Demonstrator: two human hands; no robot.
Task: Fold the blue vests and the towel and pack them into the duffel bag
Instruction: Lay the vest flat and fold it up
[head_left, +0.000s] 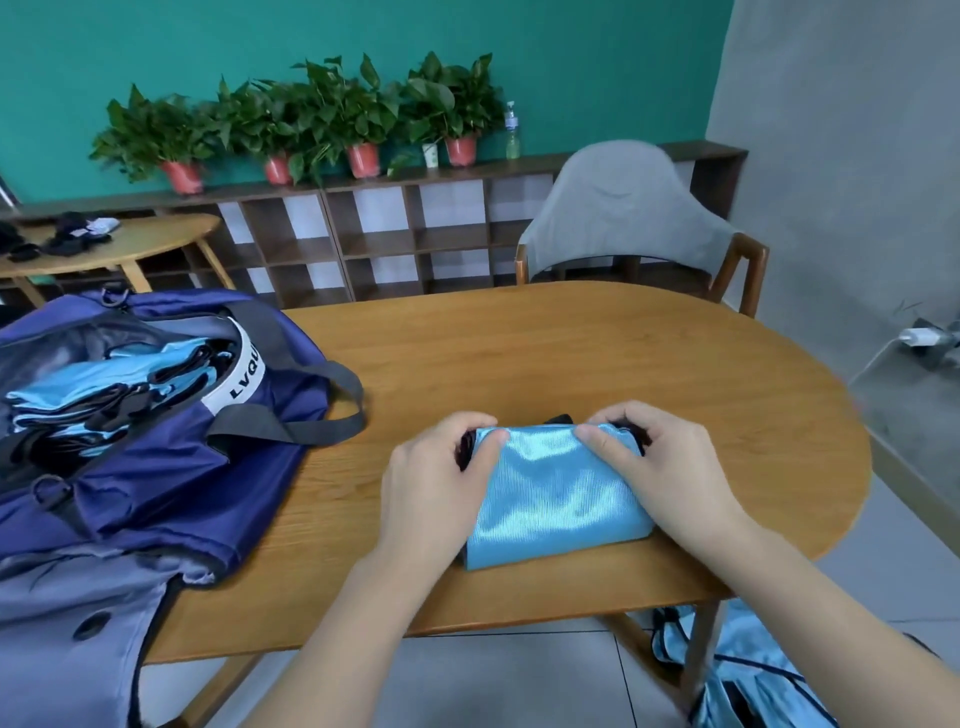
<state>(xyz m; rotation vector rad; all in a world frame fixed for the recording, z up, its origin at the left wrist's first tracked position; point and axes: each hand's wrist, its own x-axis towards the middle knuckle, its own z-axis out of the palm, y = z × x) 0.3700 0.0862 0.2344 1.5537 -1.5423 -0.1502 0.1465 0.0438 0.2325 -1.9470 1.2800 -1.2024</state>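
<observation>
A shiny light-blue vest, folded into a compact rectangle with black trim at its far edge, lies on the wooden table in front of me. My left hand grips its far left corner with curled fingers. My right hand grips the far right corner the same way. The open purple duffel bag sits at the table's left end, and several folded blue vests lie inside it. No towel can be made out.
More blue vests lie on a seat below the table's near right edge. A grey chair stands behind the table. A shelf with potted plants lines the back wall. A second wooden table stands at the far left.
</observation>
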